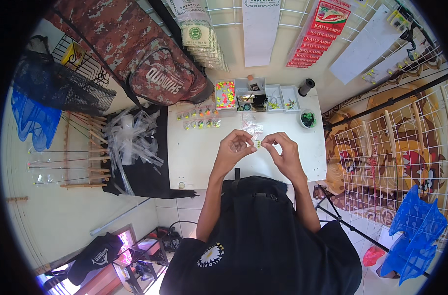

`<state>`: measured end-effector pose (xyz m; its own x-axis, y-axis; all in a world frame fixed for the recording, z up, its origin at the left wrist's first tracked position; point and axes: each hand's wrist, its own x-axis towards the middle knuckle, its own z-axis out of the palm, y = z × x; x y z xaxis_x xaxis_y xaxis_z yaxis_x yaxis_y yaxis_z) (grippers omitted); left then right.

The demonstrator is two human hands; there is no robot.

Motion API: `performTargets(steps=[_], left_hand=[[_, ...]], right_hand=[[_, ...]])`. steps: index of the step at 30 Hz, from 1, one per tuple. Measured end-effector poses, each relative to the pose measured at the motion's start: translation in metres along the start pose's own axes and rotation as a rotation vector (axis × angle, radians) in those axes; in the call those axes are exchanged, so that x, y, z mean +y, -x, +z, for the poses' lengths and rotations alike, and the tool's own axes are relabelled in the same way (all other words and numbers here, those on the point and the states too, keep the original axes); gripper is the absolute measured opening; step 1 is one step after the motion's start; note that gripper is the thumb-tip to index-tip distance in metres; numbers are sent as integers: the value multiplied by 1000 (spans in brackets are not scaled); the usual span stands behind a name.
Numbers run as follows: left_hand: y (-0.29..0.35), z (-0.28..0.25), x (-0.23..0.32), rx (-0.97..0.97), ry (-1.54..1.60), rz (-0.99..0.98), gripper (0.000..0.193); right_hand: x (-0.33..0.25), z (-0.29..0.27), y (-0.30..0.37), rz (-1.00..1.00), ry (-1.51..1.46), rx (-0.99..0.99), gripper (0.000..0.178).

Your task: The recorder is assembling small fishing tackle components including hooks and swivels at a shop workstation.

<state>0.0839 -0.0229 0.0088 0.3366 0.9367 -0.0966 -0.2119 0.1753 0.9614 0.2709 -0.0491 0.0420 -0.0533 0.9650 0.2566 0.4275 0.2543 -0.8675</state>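
Note:
Over the white table [199, 162], my two hands face each other, fingertips almost meeting. Several small yellow-green beads [258, 144] show in the gap between them; whatever links them is too fine to see. My right hand [284, 151] is pinched, thumb against forefinger, at the right side of these beads. My left hand [234, 151] has curled fingers, with thumb and forefinger closing from the left; what lies in them is too small to make out. Just beyond the fingertips lies a clear plastic bag [252, 123]. Further left on the table sit rows of small bright float rigs [202, 115].
Along the back edge stand a tray of pink and yellow floats [225, 95], open grey boxes [273, 101], a black cylinder [306, 87] and a white tub [307, 118]. A camouflage bag [150, 64] hangs left, above plastic strips [130, 137]. A wire rack [396, 152] stands right.

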Motion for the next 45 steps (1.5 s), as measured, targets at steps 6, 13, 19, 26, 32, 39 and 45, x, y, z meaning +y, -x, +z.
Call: performTargets(steps=[6,13,19,26,32,39,45], left_hand=[[-5,6,-3,-21,-212,123,36],[-9,21,-1,-48,-147,15,30],[-7,23,-1,-4,-219,13,19],[-5,21,-10,47,-243,93,21],[-6,24,-10,121,-328,159,20],[-5,23,-7,106,-441,260,22],[-4,22,-3,101,-445,243,25]], right_hand=[[-1,-15,-9,25,38,-126,9],[-6,-23,-11,80,20,-156,9],[-6,-26,-9,86,38,-157,10],[-6,-26,-9,57,43,-141,9],[-8,-28,-11,57,76,-142,9],[-5,-29,-14,63,85,-162,11],[-2,-28,-15,9,121,-173,8]])
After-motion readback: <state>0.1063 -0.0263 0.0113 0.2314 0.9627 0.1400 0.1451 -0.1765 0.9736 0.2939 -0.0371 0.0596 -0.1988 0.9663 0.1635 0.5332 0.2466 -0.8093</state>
